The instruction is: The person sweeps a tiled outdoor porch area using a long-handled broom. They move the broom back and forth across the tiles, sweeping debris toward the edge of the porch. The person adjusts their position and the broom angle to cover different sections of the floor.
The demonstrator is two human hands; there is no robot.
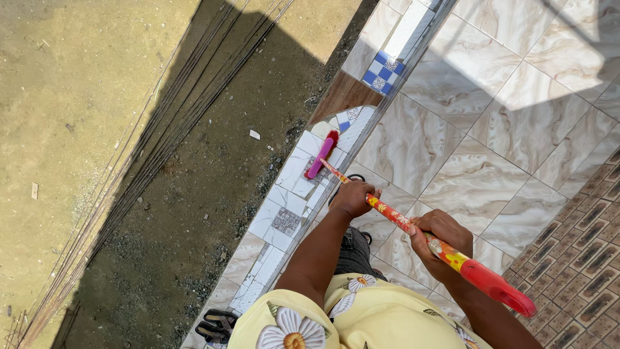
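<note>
Both hands closed on the broom handle (413, 231), left hand (354, 197) lower, right hand (439, 240) near the red end, pink brush head (321, 157) on the tiled step (284, 194) edge beside the dirt ground (129, 129); likely best with short flat strokes outward.

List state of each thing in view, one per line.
broom: tilted, pink head resting on the lower tiled step
left hand: closed around the broom handle, midway
right hand: closed around the handle near its red end
sandals: lying on the step edge, not worn
marbled floor tiles: partly sunlit, partly shaded
</note>
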